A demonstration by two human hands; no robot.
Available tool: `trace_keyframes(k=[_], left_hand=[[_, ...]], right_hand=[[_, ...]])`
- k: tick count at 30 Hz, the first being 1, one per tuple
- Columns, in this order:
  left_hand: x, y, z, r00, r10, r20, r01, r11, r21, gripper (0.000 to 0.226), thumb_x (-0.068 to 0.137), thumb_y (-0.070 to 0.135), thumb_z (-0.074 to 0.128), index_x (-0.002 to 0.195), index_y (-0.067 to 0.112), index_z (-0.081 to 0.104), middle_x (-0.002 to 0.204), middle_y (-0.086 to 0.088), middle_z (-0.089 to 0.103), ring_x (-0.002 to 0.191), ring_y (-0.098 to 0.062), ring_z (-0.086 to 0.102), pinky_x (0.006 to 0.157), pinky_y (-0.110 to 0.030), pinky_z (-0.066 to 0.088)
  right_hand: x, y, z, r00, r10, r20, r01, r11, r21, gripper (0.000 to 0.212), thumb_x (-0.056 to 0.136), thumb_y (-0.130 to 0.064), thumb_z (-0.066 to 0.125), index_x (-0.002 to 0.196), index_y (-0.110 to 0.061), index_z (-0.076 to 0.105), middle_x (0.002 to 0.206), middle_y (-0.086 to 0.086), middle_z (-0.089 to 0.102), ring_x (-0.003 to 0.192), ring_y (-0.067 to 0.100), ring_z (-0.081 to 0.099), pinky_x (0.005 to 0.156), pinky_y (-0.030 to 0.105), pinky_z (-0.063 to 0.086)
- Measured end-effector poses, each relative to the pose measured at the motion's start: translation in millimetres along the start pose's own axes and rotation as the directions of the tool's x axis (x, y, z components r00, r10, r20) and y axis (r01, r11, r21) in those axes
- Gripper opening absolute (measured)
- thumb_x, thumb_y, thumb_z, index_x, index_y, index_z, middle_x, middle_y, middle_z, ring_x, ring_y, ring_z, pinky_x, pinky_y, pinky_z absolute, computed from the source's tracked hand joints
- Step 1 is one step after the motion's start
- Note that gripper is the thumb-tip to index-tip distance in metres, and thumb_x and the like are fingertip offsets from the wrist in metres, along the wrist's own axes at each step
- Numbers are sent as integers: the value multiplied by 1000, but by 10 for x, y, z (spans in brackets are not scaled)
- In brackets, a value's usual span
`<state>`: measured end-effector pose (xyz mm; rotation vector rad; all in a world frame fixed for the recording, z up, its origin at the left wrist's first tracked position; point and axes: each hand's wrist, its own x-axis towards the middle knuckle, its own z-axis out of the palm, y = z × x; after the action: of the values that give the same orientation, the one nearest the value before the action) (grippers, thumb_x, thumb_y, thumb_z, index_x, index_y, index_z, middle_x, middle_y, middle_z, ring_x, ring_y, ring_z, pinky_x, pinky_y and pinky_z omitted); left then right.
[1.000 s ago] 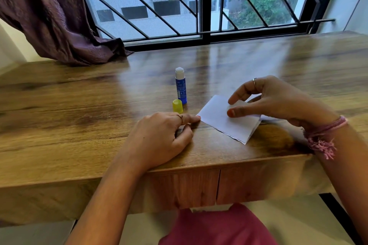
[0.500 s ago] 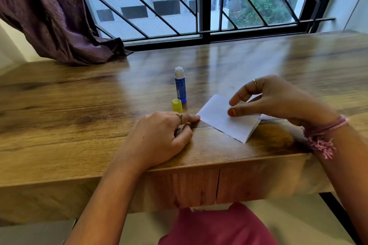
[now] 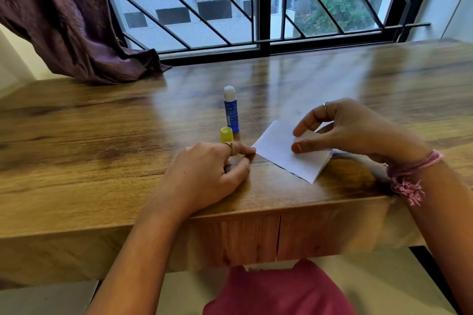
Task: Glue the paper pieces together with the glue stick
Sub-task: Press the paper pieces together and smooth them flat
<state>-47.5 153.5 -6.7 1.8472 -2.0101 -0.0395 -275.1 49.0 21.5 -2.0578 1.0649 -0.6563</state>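
Nearest to me, red cloth (image 3: 281, 294) covers my lap below the front edge of the wooden worktop (image 3: 102, 135). My left hand (image 3: 204, 174) rests on the wood close to that edge, its fingers loosely curled and holding nothing — the fingertip of the ringed finger just touches the near-left corner of the white paper (image 3: 284, 151). The paper lies flat on the worktop, turned at an angle, a little right of centre. My right hand (image 3: 350, 130) arches over its right part with fingers bent: the thumb tip presses down on the sheet and the forefinger reaches toward it from above, though whether that finger touches I cannot tell. A pink thread band (image 3: 409, 176) is tied round that wrist. Just beyond my left fingers stands the yellow cap (image 3: 226, 135), and touching or nearly touching it behind, the blue glue stick (image 3: 231, 110) stands upright, uncapped, its white tip bare. Farther back — a purple curtain (image 3: 64, 20) droops onto the worktop's far left, beside the barred window (image 3: 256, 2).
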Motion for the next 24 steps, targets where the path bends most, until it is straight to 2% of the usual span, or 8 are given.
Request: trace_keyframes(k=[3,5,9,12,16,20,24], left_hand=[[12,47,20,999,-26,-26,27,1000,4,36,80,66,40,105,50,59,43,11,45,51,-1,45,55,-27,38],[25,102,33,998,-55,-29,55,998,18,43,76,75,37,100,48,58,46,11,43,51,-1,45,52,-26,33],[52,262,111,988,-147,-56,149,988,46,63,66,89,28,95,41,56,61,17,46,59,0,45,52,-25,32],[59,390,207,977,-165,-134,183,973,142,70,65,91,26,94,34,55,66,15,47,61,-7,46,48,-23,26],[93,452,270,965,-203,-168,234,952,195,73,66,90,26,96,30,53,66,8,45,65,-17,48,51,-28,31],[111,463,291,960,-212,-185,250,944,216,71,65,90,29,96,29,52,74,5,51,67,-18,49,52,-30,33],[107,454,292,960,-207,-187,245,945,215,72,64,91,30,97,30,51,71,7,47,67,-18,48,51,-29,33]], right_hand=[[-8,5,2,1000,-1,7,1,1000,4,33,48,-38,86,77,-27,76,84,-5,73,79,18,69,82,43,55],[-12,9,3,1000,-2,13,2,1000,15,34,48,-38,86,78,-27,75,84,-7,73,78,19,69,79,45,56],[-1,25,-4,1000,-15,17,15,1000,3,36,45,-43,84,78,-31,75,84,-9,72,77,15,69,78,43,58],[5,43,-4,1000,-25,11,25,1000,-1,35,47,-41,85,78,-30,75,83,-8,73,75,13,69,77,41,58],[15,54,1,999,-38,1,38,999,-20,30,52,-34,87,78,-25,75,83,-3,73,79,14,69,81,42,57],[18,46,7,999,-44,-3,44,998,-50,27,56,-29,88,80,-24,75,87,-2,73,85,17,68,86,43,54],[15,42,9,999,-39,-2,39,998,-40,28,56,-27,88,80,-23,75,86,-1,73,84,21,69,85,44,55]])
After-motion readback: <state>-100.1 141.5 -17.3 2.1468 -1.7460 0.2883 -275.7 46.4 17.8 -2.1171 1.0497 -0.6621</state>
